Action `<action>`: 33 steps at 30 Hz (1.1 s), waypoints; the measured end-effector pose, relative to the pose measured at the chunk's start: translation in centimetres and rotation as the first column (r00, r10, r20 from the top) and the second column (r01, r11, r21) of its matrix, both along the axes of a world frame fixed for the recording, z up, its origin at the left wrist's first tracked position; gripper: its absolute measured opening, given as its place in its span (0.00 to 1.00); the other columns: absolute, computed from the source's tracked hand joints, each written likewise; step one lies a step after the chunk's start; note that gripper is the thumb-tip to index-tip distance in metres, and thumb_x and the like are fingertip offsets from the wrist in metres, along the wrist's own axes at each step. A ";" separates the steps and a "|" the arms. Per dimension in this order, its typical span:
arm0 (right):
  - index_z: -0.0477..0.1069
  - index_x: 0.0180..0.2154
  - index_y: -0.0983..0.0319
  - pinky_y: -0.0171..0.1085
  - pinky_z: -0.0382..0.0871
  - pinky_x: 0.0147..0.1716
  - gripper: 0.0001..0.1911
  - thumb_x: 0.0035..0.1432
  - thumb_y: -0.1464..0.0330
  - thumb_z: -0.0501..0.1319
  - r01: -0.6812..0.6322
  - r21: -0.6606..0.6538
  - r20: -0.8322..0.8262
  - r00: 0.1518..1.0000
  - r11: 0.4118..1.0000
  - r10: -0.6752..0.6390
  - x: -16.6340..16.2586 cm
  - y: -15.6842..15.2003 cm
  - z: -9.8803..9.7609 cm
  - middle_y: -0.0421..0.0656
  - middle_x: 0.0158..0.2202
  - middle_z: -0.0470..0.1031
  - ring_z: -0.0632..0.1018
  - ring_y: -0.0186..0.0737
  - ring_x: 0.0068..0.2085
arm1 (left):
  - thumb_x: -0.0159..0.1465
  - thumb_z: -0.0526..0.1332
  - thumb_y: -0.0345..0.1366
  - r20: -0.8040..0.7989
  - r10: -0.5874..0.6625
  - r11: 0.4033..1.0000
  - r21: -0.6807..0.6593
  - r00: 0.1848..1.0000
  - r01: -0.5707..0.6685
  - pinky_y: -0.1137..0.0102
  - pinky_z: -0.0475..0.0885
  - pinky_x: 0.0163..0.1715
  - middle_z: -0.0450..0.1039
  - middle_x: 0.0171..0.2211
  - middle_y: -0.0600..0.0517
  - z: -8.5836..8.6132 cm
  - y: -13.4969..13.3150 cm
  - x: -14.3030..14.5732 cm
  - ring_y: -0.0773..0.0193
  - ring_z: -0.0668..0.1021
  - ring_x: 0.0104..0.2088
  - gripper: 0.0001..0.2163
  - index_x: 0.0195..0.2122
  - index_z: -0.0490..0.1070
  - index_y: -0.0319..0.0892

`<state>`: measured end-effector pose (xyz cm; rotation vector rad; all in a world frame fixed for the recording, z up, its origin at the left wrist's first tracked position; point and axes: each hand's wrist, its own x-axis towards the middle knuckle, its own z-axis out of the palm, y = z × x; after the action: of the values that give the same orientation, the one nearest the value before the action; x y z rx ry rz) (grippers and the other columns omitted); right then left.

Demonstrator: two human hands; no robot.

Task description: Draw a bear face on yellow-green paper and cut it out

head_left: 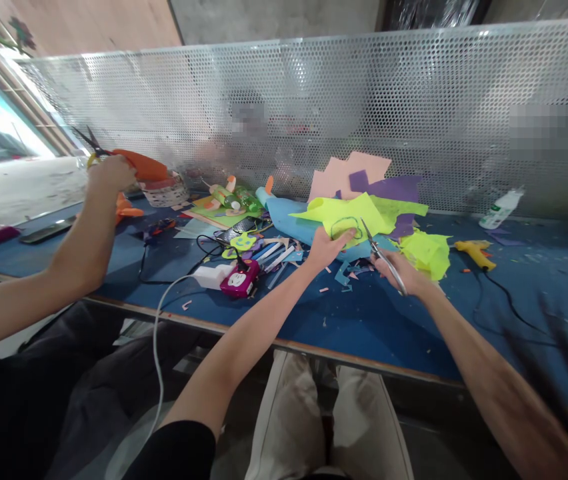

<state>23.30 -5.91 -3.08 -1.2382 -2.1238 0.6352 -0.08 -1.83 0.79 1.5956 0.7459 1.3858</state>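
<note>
My left hand [328, 247] pinches a sheet of bright yellow paper [347, 212] by its lower edge, thumb on top. A dark rounded outline is drawn on the paper near my thumb. In my right hand [404, 270] are metal scissors [385, 257], their tips pointing up beside the outline at the sheet's right side. Whether the blades touch the paper I cannot tell. Crumpled yellow paper [427, 253] lies just beyond my right hand. Purple [397, 190], pink [347, 170] and blue sheets [289, 220] are piled behind the yellow one.
A magenta power adapter [240, 279] with cables, paper scraps and markers [274, 255] lie left of my hands. A yellow glue gun [475, 253] and white bottle [501, 208] stand right. At left, a co-worker's hand [111, 172] holds scissors and orange material. A perforated metal panel [304, 100] borders the back.
</note>
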 end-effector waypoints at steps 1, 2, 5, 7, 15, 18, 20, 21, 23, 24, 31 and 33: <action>0.66 0.36 0.58 0.41 0.70 0.32 0.22 0.69 0.47 0.53 0.000 0.001 0.000 1.000 1.000 0.000 0.0 0.0 0.0 0.42 0.30 0.70 0.73 0.43 0.31 | 0.61 0.71 0.50 -0.009 -0.018 1.000 -0.012 1.000 0.018 0.71 0.76 0.21 0.80 0.30 0.46 0.0 -0.1 0.0 0.61 0.81 0.25 0.18 0.36 0.78 0.37; 0.66 0.36 0.58 0.41 0.70 0.32 0.22 0.69 0.47 0.53 0.001 0.001 -0.001 1.000 1.000 -0.001 0.0 0.0 -0.1 0.42 0.30 0.70 0.73 0.43 0.31 | 0.61 0.71 0.50 -0.015 -0.031 0.999 -0.025 0.999 0.031 0.71 0.75 0.20 0.81 0.30 0.46 0.1 -0.2 0.0 0.61 0.82 0.25 0.19 0.37 0.78 0.37; 0.65 0.33 0.58 0.40 0.68 0.29 0.23 0.69 0.46 0.54 0.027 0.009 -0.013 1.000 1.000 -0.027 -0.2 0.2 -0.3 0.42 0.28 0.70 0.73 0.43 0.29 | 0.62 0.70 0.50 -0.013 -0.045 0.998 -0.035 0.999 0.045 0.72 0.75 0.20 0.81 0.31 0.46 0.2 -0.4 0.1 0.59 0.83 0.27 0.18 0.38 0.78 0.36; 0.64 0.31 0.58 0.39 0.65 0.27 0.25 0.68 0.45 0.54 0.055 0.016 -0.026 0.998 0.998 -0.054 -0.3 0.1 -0.3 0.42 0.26 0.68 0.71 0.42 0.27 | 0.62 0.70 0.50 0.000 -0.048 0.999 -0.020 0.999 0.048 0.72 0.75 0.20 0.81 0.31 0.46 0.3 -0.5 0.1 0.59 0.84 0.28 0.18 0.38 0.78 0.36; 0.64 0.33 0.59 0.38 0.64 0.28 0.26 0.68 0.43 0.52 0.062 0.063 -0.020 0.998 0.996 -0.061 -0.6 -0.6 0.5 0.41 0.28 0.68 0.70 0.41 0.29 | 0.63 0.68 0.50 -0.032 -0.016 0.995 0.093 0.999 0.019 0.72 0.74 0.27 0.78 0.30 0.50 -0.2 0.5 -0.2 0.66 0.77 0.28 0.17 0.35 0.77 0.37; 0.63 0.36 0.58 0.40 0.67 0.31 0.26 0.70 0.43 0.49 0.034 0.053 -0.022 0.999 0.998 -0.033 -0.6 -0.6 0.6 0.42 0.31 0.68 0.71 0.42 0.31 | 0.63 0.68 0.49 -0.097 -0.004 0.991 0.134 0.995 0.017 0.72 0.73 0.29 0.76 0.28 0.51 -0.4 0.7 -0.3 0.67 0.75 0.28 0.17 0.31 0.75 0.38; 0.63 0.36 0.58 0.40 0.68 0.32 0.26 0.70 0.43 0.49 0.019 0.041 -0.017 1.000 0.999 -0.018 -0.8 -0.7 0.8 0.42 0.31 0.68 0.71 0.42 0.31 | 0.63 0.68 0.50 -0.120 -0.012 0.994 0.109 0.993 0.025 0.72 0.73 0.26 0.76 0.28 0.50 -0.4 0.7 -0.3 0.68 0.75 0.26 0.18 0.31 0.75 0.37; 0.63 0.36 0.58 0.40 0.68 0.32 0.26 0.70 0.43 0.49 0.016 0.037 -0.015 1.000 0.999 -0.015 -0.9 -0.8 0.9 0.42 0.31 0.68 0.71 0.42 0.31 | 0.63 0.68 0.50 -0.119 -0.020 0.995 0.090 0.993 0.031 0.72 0.73 0.25 0.77 0.27 0.50 -0.3 0.6 -0.3 0.67 0.75 0.25 0.18 0.32 0.76 0.37; 0.63 0.36 0.58 0.41 0.68 0.32 0.25 0.70 0.43 0.49 0.022 0.037 -0.012 1.000 0.999 -0.021 -1.1 -1.0 1.1 0.42 0.31 0.68 0.71 0.42 0.31 | 0.62 0.69 0.51 -0.102 -0.036 0.998 0.053 0.994 0.041 0.72 0.72 0.23 0.77 0.27 0.49 -0.2 0.3 -0.2 0.67 0.75 0.24 0.19 0.33 0.76 0.37; 0.63 0.36 0.58 0.41 0.68 0.32 0.25 0.70 0.44 0.49 0.023 0.037 -0.009 1.000 0.999 -0.022 -1.1 -1.1 1.2 0.42 0.31 0.68 0.71 0.42 0.31 | 0.62 0.69 0.51 -0.091 -0.041 0.998 0.039 0.995 0.045 0.72 0.73 0.22 0.78 0.27 0.49 -0.1 0.2 -0.1 0.66 0.76 0.24 0.19 0.34 0.76 0.37; 0.63 0.33 0.59 0.40 0.63 0.29 0.28 0.71 0.44 0.46 0.049 0.034 -0.002 0.999 0.998 -0.049 -1.3 -1.2 1.2 0.43 0.28 0.68 0.71 0.42 0.29 | 0.61 0.70 0.52 -0.039 -0.116 0.992 0.050 0.992 0.118 0.72 0.72 0.24 0.75 0.26 0.50 -0.4 0.4 0.1 0.67 0.76 0.24 0.19 0.32 0.75 0.37; 0.62 0.31 0.59 0.39 0.62 0.28 0.29 0.71 0.43 0.47 0.073 0.031 -0.017 0.997 0.997 -0.072 -1.3 -1.2 1.2 0.42 0.26 0.67 0.70 0.41 0.28 | 0.60 0.70 0.53 -0.029 -0.113 0.992 0.043 0.993 0.115 0.72 0.72 0.24 0.75 0.26 0.50 -0.6 0.6 0.2 0.67 0.76 0.25 0.20 0.32 0.75 0.38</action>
<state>21.96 -7.13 -1.91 -1.2823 -2.0580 0.5763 0.13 -1.28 0.23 1.6685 0.6332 1.3091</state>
